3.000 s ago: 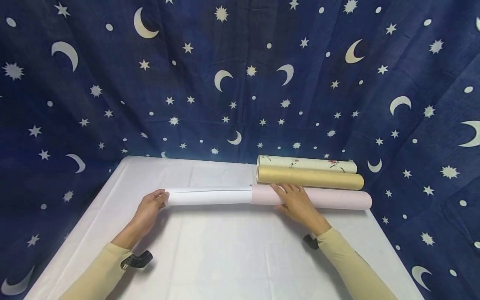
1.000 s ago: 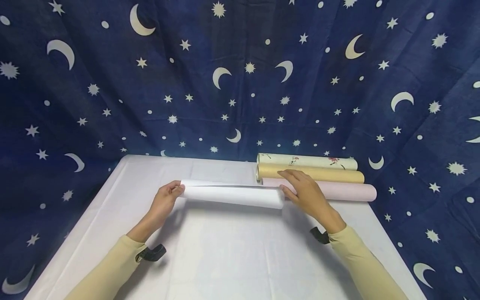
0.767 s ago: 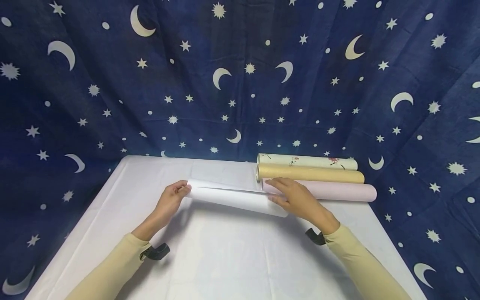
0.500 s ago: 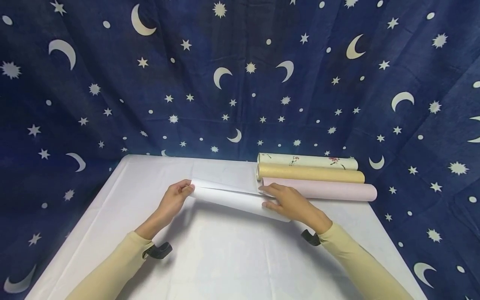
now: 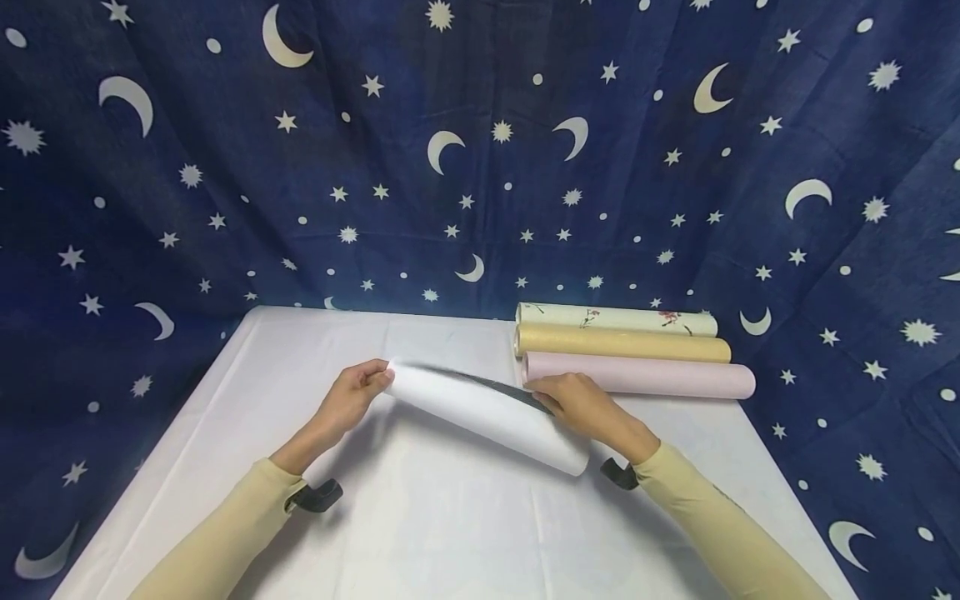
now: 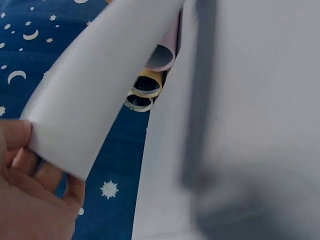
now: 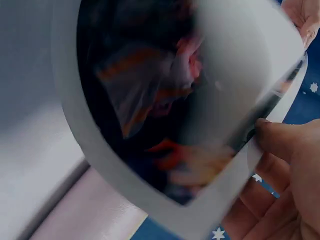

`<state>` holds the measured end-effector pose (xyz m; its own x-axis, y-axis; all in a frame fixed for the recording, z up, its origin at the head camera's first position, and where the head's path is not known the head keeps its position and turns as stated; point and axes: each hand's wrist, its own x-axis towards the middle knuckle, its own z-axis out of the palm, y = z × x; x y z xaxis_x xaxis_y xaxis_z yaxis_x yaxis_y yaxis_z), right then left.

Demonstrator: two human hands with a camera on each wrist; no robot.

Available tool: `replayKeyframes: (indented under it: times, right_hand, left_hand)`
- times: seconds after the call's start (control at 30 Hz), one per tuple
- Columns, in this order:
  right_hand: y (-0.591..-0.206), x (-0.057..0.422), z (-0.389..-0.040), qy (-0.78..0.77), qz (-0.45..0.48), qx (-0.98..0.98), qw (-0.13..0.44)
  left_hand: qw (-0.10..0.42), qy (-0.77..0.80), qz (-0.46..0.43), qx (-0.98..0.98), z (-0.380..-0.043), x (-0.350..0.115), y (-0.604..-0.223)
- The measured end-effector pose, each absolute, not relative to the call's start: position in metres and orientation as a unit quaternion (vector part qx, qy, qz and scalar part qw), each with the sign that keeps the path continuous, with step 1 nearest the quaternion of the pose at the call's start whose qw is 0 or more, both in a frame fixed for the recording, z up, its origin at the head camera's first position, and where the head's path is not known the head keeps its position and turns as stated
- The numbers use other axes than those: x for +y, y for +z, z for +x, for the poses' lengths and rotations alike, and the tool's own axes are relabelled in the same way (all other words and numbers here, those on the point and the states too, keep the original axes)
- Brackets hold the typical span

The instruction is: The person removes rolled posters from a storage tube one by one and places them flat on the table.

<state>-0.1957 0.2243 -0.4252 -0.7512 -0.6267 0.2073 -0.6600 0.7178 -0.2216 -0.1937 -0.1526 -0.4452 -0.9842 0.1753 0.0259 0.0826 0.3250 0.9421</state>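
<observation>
A loosely curled poster (image 5: 487, 417), plain white outside, slants above the table between both hands. Its inner side (image 7: 145, 115) carries a dark, blurred colour picture with a white border, seen in the right wrist view. My left hand (image 5: 351, 398) pinches the poster's left end; the thumb lies on the white paper (image 6: 95, 75) in the left wrist view. With the thumb on the printed side, my right hand (image 5: 588, 410) pinches the far edge near the right end. Just behind the right hand lies a pink roll (image 5: 652, 375).
Behind the pink roll lie a gold roll (image 5: 622, 342) and a cream flower-patterned roll (image 5: 615, 318), side by side at the back right. A white cloth covers the table (image 5: 420, 533). A dark blue curtain (image 5: 480, 167) with moons and stars hangs around it.
The white poster has come out of the pink roll and tilted, right end nearer. The right hand moved off the pink roll onto the poster's edge; the curl has opened, showing a dark inside.
</observation>
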Motion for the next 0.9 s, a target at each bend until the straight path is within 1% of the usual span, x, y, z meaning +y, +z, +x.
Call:
replayKeyframes:
  times: [0.1,0.2,0.3,0.37,0.5,0.6,0.77,0.9]
  right_hand:
    - [-0.429,0.228,-0.197,0.159,0.342,-0.925,0.049]
    - [-0.431,0.233,-0.199,0.208,0.332,-0.92,0.007]
    - [-0.434,0.237,-0.199,0.272,0.313,-0.909,-0.032]
    - [-0.435,0.238,-0.199,0.301,0.299,-0.905,-0.038]
    - [-0.439,0.233,-0.197,0.318,0.27,-0.909,-0.005]
    - [-0.442,0.225,-0.195,0.342,0.237,-0.909,0.024]
    - [-0.45,0.208,-0.19,0.39,0.183,-0.9,0.065]
    - [-0.452,0.197,-0.186,0.408,0.159,-0.894,0.095]
  left_hand:
    - [0.03,0.561,0.093,0.822,-0.195,-0.155,-0.445]
    - [0.017,0.554,0.088,0.827,-0.197,-0.157,-0.446]
    - [0.011,0.564,0.063,0.823,-0.199,-0.158,-0.447]
    - [0.014,0.582,0.031,0.813,-0.199,-0.156,-0.446]
    - [0.035,0.617,-0.039,0.785,-0.193,-0.147,-0.445]
    - [0.057,0.64,-0.068,0.763,-0.187,-0.133,-0.445]
    - [0.085,0.674,-0.066,0.731,-0.175,-0.103,-0.452]
    - [0.08,0.691,-0.055,0.716,-0.176,-0.088,-0.459]
